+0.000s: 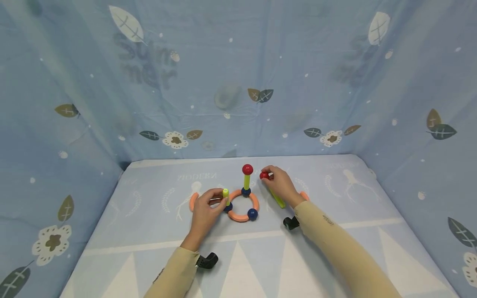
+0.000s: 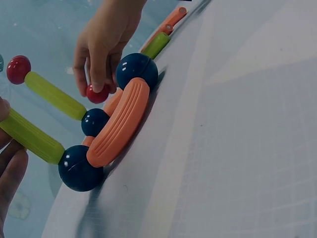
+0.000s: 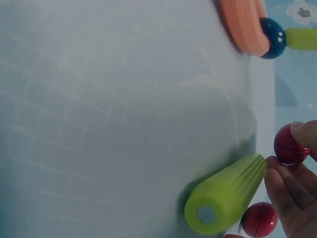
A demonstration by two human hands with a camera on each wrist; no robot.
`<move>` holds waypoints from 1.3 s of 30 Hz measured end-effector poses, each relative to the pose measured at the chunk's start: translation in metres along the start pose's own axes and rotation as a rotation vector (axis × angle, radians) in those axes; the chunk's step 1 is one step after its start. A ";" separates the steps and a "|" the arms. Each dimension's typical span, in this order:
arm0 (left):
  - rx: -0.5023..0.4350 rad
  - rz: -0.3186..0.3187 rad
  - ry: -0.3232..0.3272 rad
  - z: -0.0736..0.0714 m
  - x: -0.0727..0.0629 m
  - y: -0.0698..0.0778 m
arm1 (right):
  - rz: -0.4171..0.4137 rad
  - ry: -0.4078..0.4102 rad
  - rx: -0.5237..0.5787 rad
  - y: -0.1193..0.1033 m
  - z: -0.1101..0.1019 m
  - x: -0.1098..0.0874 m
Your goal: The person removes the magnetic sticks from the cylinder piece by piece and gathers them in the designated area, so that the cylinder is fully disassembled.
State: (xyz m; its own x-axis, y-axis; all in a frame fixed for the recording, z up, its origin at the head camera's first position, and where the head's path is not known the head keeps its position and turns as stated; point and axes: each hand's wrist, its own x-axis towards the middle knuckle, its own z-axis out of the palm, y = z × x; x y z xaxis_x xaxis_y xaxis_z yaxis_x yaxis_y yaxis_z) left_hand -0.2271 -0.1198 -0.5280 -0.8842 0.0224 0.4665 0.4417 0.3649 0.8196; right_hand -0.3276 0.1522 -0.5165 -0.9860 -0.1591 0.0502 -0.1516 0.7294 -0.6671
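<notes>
A ring of orange curved sticks [image 1: 238,217] joined by blue balls [image 1: 252,214] lies on the table. From its far ball rises a green rod [image 1: 246,182] topped by a red ball [image 1: 247,169]. My left hand [image 1: 205,207] pinches another upright green rod [image 2: 32,136], whose lower end meets the ring's left blue ball [image 2: 80,167]; its top is bare. Right of the ring, my right hand [image 1: 282,185] pinches a loose red ball [image 3: 290,146] between thumb and fingers. Under that hand lies a loose green rod [image 3: 225,193], with another red ball [image 3: 260,219] beside it.
One loose orange curved stick [image 1: 193,201] lies left of the left hand. Another orange stick [image 1: 304,195] is partly hidden behind the right wrist. Black wrist-worn devices [image 1: 208,261] stick out by both sleeves. A patterned blue cloth [image 1: 238,82] hangs behind the table.
</notes>
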 end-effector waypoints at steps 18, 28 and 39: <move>0.021 0.026 0.007 0.000 0.000 -0.001 | 0.059 -0.051 -0.097 0.001 0.005 0.015; 0.040 0.005 0.006 0.001 -0.001 0.002 | 0.052 -0.047 -0.082 0.003 0.004 0.013; 0.040 0.005 0.014 0.002 -0.001 0.005 | 0.049 -0.027 -0.092 0.005 0.001 0.007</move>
State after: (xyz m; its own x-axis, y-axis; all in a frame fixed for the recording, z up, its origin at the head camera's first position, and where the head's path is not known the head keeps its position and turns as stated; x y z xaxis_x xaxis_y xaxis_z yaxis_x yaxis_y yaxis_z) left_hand -0.2246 -0.1166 -0.5249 -0.8796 0.0119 0.4756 0.4398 0.4016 0.8033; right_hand -0.3353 0.1540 -0.5201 -0.9903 -0.1388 -0.0014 -0.1105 0.7946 -0.5970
